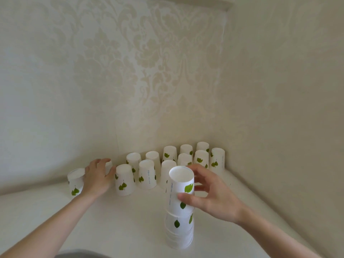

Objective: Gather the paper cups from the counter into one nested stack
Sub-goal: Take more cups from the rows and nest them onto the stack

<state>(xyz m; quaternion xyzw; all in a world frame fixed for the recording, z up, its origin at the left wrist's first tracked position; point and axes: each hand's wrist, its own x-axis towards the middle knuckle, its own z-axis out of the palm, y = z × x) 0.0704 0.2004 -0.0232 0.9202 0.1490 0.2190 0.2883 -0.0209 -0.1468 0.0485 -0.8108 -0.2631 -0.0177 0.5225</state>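
head view: right hand (210, 196) grips the top cup (181, 190) on the nested stack (179, 229); left hand (98, 175) closes around a half-hidden cup (108, 165). a skewed push could topple it.

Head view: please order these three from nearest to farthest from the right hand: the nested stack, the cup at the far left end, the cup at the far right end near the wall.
1. The nested stack: the right hand grips its top cup.
2. The far right cup: behind the hand, by the wall.
3. The far left cup: across the counter, beside the left hand.
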